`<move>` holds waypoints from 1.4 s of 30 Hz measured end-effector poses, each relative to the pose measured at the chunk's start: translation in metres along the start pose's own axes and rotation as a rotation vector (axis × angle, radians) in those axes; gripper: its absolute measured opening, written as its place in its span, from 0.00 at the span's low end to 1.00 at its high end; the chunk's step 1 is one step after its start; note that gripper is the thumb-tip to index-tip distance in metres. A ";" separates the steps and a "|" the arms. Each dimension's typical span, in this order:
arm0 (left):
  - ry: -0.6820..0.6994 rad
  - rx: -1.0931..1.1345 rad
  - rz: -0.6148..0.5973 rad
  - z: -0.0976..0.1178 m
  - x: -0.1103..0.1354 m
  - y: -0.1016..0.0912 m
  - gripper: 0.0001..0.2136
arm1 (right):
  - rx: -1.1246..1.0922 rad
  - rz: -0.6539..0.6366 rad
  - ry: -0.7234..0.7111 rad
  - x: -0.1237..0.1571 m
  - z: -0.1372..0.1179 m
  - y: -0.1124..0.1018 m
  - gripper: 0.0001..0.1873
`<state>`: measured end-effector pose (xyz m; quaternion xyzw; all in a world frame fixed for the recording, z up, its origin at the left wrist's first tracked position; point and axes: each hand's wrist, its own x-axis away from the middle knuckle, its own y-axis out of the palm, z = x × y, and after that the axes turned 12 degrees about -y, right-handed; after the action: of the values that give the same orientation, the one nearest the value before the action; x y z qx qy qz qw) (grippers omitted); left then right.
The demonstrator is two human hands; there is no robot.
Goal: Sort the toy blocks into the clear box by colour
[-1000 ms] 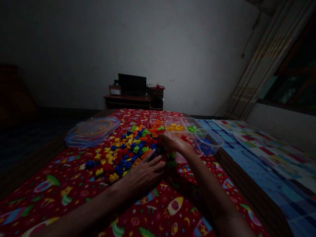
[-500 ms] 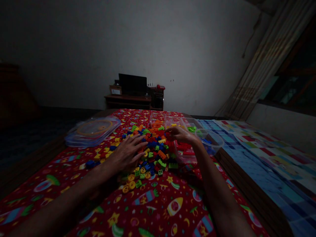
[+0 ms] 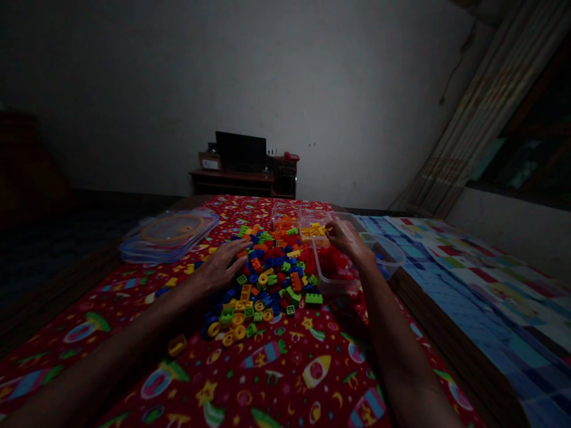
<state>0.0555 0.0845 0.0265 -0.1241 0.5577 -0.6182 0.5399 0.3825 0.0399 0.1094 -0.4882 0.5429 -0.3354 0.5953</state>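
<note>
A loose pile of plastic building bricks (image 3: 267,267) in red, blue, green, yellow and orange covers the middle of the red cloth. My left hand (image 3: 223,263) rests over the pile's left side, fingers stretched out and holding nothing that shows. Across the pile, my right hand (image 3: 347,238) is pinched at the right edge of a clear box with yellow bricks (image 3: 313,230). Its fingertips hide whatever they hold; a bit of yellow shows beside them. Just below that hand stands a clear box of red bricks (image 3: 334,284).
Stacked clear lids (image 3: 167,235) lie at the left. Behind the pile is a clear box with orange bricks (image 3: 285,221). A round clear tub (image 3: 392,252) with blue bricks stands at the right. One yellow brick (image 3: 177,345) sits apart near my left forearm.
My right hand has moved from above the pile to the right, by the yellow bricks' box. My left hand has slid slightly left and away, uncovering more bricks; one yellow brick now lies apart.
</note>
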 end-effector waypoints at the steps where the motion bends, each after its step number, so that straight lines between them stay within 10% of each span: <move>1: -0.015 -0.011 0.003 -0.002 0.000 0.000 0.30 | -0.026 0.026 -0.043 -0.001 -0.006 0.002 0.15; 13: -0.042 -0.044 -0.037 0.002 0.001 0.003 0.33 | -0.145 -0.077 -0.651 -0.006 -0.088 0.062 0.16; 34: 0.024 -0.063 -0.011 -0.004 0.002 0.010 0.27 | -0.227 0.052 -0.282 -0.005 -0.044 0.022 0.08; 42: 0.032 -0.075 0.002 -0.005 0.003 0.013 0.26 | -0.040 -0.207 -0.012 0.001 0.007 0.004 0.11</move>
<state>0.0578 0.0874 0.0125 -0.1334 0.5891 -0.5982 0.5266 0.3890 0.0418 0.1048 -0.5554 0.4927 -0.3813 0.5508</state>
